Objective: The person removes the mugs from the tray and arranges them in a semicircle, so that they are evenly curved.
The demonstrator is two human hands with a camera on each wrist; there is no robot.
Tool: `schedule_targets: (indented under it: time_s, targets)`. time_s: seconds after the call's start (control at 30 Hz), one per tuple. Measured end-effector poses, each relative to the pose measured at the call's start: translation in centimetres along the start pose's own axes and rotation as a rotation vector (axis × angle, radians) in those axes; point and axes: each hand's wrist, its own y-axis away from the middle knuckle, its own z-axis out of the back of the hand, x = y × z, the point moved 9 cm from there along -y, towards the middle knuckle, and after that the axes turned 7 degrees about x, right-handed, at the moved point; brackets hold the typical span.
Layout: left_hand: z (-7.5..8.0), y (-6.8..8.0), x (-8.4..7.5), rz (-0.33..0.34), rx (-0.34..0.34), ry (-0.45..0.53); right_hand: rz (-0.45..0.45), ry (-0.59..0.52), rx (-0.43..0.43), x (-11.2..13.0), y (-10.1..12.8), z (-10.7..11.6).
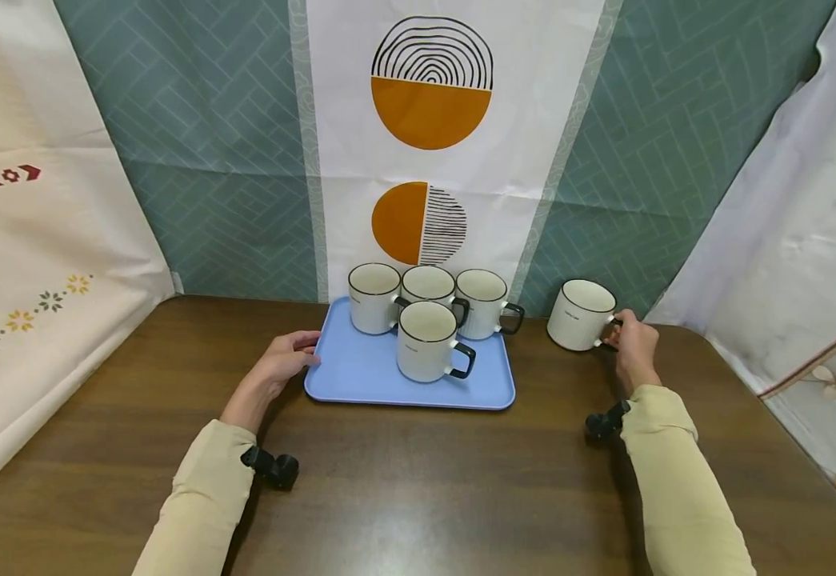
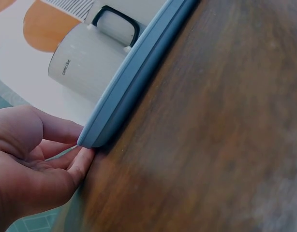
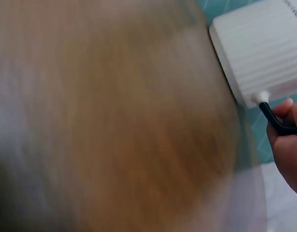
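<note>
A white mug (image 1: 580, 316) with a dark rim and black handle is at the right of the table, tilted slightly. My right hand (image 1: 636, 346) grips its handle (image 3: 278, 122). In the right wrist view the mug's ribbed side (image 3: 264, 46) shows. My left hand (image 1: 286, 364) pinches the left edge of a blue tray (image 1: 360, 376), thumb at the rim and fingers low against the edge. Several matching mugs stand upright on the tray: a front mug (image 1: 425, 348), a left mug (image 1: 370, 304), a right mug (image 1: 477, 308) and a partly hidden one behind.
The brown wooden table (image 1: 418, 480) stretches in front of the tray. A patterned cloth (image 1: 245, 160) hangs close behind it. White cloths hang at the left (image 1: 43, 280) and right (image 1: 785, 280). A dark wrist camera (image 1: 274, 468) sits on each sleeve.
</note>
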Motion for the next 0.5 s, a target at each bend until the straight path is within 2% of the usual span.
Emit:
schedule_targets:
  time_s: [0.13,0.2,0.27,0.33,0.4,0.43,0.5]
  targets:
    - [0.1,-0.1,-0.2,-0.008,0.003,-0.005,-0.016,0.032,0.108,0.3,-0.2,-0.4]
    - [0.1,-0.1,-0.3,-0.011,0.0,-0.01,-0.011,0.111,0.155,0.6,-0.2,-0.5]
    - [0.2,-0.1,-0.3,-0.011,-0.004,-0.011,0.041,0.351,0.17,1.4,0.0,-0.4]
    - [0.1,-0.1,-0.2,-0.009,-0.003,-0.011,0.087,0.609,0.14,2.2,0.3,-0.1]
    - [0.1,-0.2,-0.2,-0.008,0.001,-0.012,0.126,0.822,0.101,3.0,0.7,0.1]
    - [0.1,-0.2,-0.1,-0.007,0.001,-0.011,0.149,0.892,0.089,3.4,0.9,0.1]
    - [0.1,-0.1,-0.1,-0.011,0.003,-0.009,0.162,0.899,0.088,3.9,1.1,-0.1]
